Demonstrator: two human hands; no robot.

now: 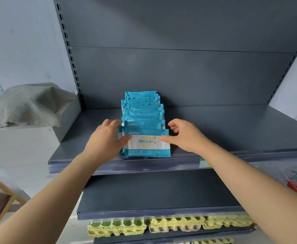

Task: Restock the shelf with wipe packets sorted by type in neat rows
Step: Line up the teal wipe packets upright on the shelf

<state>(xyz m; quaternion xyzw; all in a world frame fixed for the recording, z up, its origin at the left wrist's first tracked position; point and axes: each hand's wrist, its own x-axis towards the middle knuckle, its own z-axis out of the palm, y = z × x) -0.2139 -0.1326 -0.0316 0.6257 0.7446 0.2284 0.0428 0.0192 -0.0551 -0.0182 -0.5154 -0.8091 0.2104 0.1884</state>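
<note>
Teal packet [147,144] between opposing fingers [163,138]

Retail shop setting, grey metal gondola shelving [214,131] with slotted uprights [68,48] and back panel, price-label strip [204,162] along shelf edge, row of blue wipe packets [144,120] facing out, yellow egg trays [176,224] stocked below.

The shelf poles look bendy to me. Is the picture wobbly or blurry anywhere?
Head view: the wide lens bends the slotted upright outward; the front wipe packet is sharp, its small print soft; the red-handled tool at the right edge is blurred; light is soft, shadows faint.
</note>
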